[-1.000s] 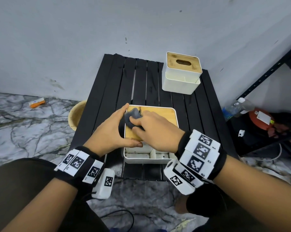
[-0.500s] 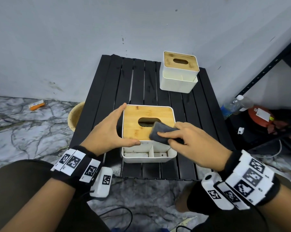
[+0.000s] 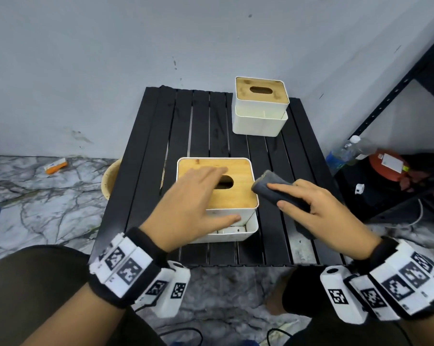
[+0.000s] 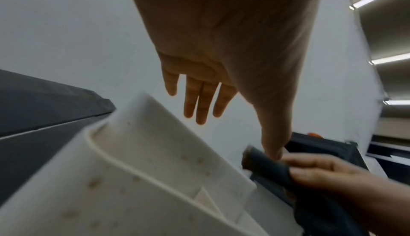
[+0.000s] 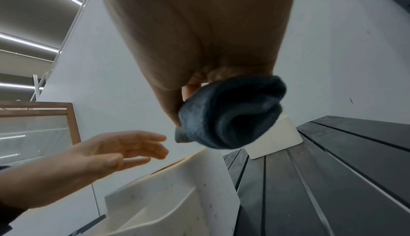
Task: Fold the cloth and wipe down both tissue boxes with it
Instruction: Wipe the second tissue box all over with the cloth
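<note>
A black slatted table stands by a grey wall. Two white tissue boxes sit on it. The near tissue box has a wooden lid with an oval hole, and the hole looks dark inside. At its front is a low white tray part with little walls that split it into small spaces; what is in them cannot be seen. The far tissue box is at the back right, well apart, with the same wooden lid and hole.

The left hand is flat and spread over the near lid, fingers straight. The right hand grips the cloth, just right of the near box. The cloth is dark grey, soft and folded into a thick roll.
</note>
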